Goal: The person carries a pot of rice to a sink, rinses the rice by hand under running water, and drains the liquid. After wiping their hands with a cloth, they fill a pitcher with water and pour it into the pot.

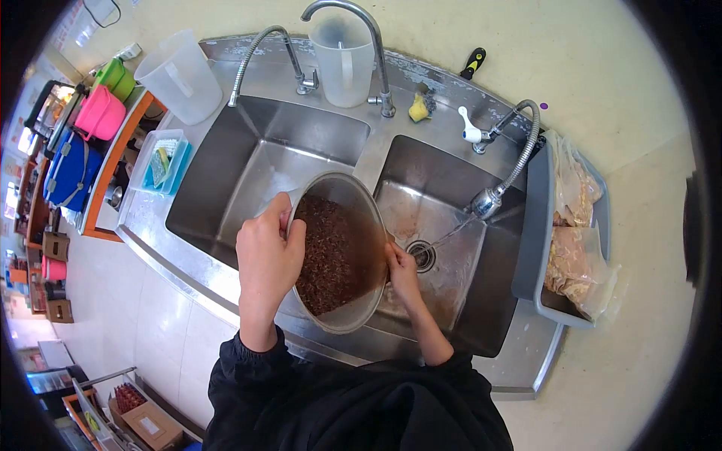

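Both hands hold a deep round container (pixel 368 293) over the divider between the two sink basins. It leans toward the right basin. Dark reddish-brown grains (pixel 325 259) lie at its left, with murky brown liquid toward its right side. My left hand (pixel 269 244) is closed on the left rim, thumb on top. At the right side, my right hand (pixel 403 272) grips the container's outer wall, its fingertips partly hidden. Water runs from a flexible faucet (pixel 487 201) into the right basin (pixel 459 293), near the drain (pixel 421 256).
The left basin (pixel 271 161) lies beside it. Plastic pitchers (pixel 180 79) stand behind and left. A tub with sponges (pixel 160 165) sits on the left counter. A grey bin (pixel 535 233) with bagged food (pixel 575 259) stands right. A yellow sponge (pixel 419 109) rests behind the basins.
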The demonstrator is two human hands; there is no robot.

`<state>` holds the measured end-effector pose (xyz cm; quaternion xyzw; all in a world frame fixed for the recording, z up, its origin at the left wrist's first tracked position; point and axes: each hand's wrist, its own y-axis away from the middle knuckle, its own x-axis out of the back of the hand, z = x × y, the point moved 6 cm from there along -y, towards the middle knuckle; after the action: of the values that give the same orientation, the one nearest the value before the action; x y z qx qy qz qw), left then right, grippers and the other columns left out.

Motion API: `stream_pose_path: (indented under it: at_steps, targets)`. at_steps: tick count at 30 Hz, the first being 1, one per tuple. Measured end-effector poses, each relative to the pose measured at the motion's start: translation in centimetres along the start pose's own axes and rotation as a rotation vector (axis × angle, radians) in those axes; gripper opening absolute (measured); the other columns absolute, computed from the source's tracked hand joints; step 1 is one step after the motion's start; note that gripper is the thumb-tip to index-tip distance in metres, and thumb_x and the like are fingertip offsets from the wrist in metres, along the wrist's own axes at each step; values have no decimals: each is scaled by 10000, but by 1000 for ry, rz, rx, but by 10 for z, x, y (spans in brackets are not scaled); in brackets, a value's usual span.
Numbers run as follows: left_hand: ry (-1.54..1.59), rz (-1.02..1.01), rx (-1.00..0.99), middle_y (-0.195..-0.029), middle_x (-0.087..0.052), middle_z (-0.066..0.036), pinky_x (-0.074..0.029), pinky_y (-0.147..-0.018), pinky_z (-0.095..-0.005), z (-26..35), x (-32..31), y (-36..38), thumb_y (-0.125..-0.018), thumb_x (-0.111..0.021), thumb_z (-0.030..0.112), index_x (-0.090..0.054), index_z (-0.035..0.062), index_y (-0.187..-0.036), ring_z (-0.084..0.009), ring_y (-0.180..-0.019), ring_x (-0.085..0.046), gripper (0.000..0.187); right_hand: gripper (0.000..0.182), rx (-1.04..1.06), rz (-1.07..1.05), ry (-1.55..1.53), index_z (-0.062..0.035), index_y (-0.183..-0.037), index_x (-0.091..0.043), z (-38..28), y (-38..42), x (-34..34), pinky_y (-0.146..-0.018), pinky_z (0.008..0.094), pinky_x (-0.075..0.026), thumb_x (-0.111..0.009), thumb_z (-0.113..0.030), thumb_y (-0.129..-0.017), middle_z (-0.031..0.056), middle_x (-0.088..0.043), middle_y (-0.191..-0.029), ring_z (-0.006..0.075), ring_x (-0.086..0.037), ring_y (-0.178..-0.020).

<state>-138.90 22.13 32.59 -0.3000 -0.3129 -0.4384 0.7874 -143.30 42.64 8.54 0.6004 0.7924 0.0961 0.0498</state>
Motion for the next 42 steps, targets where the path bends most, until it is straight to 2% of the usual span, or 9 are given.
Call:
stream_pose_path:
  at_steps: [4,7,11,14,23,32,35,38,42]
  targets:
    - [2,3,-2,-522,-413,-185,-338,-458,-303,2,0,1,-714,-514,43,-450,-22,-728,-233,-437,-397,92,307,-37,-19,-2,27,-1030,-560,-5,2,-1,-677,204,-412,-437,-228,-912,16,-600,-841,58,-500,-748]
    - [-12,-5,25,-522,-453,-194,-385,-489,-403,5,0,0,-704,-518,56,-452,4,-698,-373,-510,-493,84,311,-63,1,20,30,-1045,-554,-3,2,0,-691,194,-409,-436,-226,-914,0,-595,-863,53,-496,-759]
    - [-20,-1,0,-530,-459,-196,-387,-495,-411,6,-1,3,-706,-513,59,-454,5,-698,-378,-522,-497,81,323,16,10,31,27,-1073,-546,1,0,0,-689,193,-412,-434,-232,-915,3,-597,-881,53,-501,-764]
    - [-20,5,-14,-536,-464,-198,-388,-499,-419,10,-2,4,-705,-510,61,-454,6,-698,-382,-531,-501,79,328,-27,-16,-71,29,-1070,-545,1,2,-2,-687,189,-409,-431,-238,-917,1,-595,-880,53,-498,-766]
    - [-23,4,-42,-546,-476,-201,-385,-510,-438,19,-6,7,-695,-505,60,-459,11,-698,-391,-547,-503,68,336,-16,-6,-84,24,-1074,-544,8,3,1,-685,189,-404,-428,-251,-919,-7,-589,-879,53,-493,-770]
    - [-37,-3,-57,-535,-468,-198,-377,-510,-447,24,-9,10,-698,-512,73,-449,16,-687,-393,-552,-499,85,335,-24,-21,94,26,-1054,-552,25,1,8,-672,187,-395,-427,-255,-919,-16,-570,-835,54,-479,-754]
    - [-24,-4,-66,-535,-468,-198,-375,-506,-446,23,-9,10,-699,-511,70,-448,15,-688,-394,-550,-498,84,325,13,0,61,22,-1051,-554,17,3,6,-667,184,-392,-430,-247,-918,-24,-560,-815,51,-473,-746]
    - [-9,13,-66,-541,-471,-202,-374,-499,-441,16,-6,10,-701,-513,69,-452,10,-699,-392,-542,-495,85,338,-27,35,57,23,-1042,-564,16,4,6,-726,272,-434,-458,-261,-893,136,-639,-873,143,-576,-775]
    - [19,19,2,-546,-464,-207,-369,-487,-423,-6,8,8,-705,-515,68,-451,-1,-709,-388,-525,-485,94,318,64,61,215,7,-1029,-573,1,2,3,-709,276,-440,-456,-253,-890,143,-635,-837,151,-587,-771]
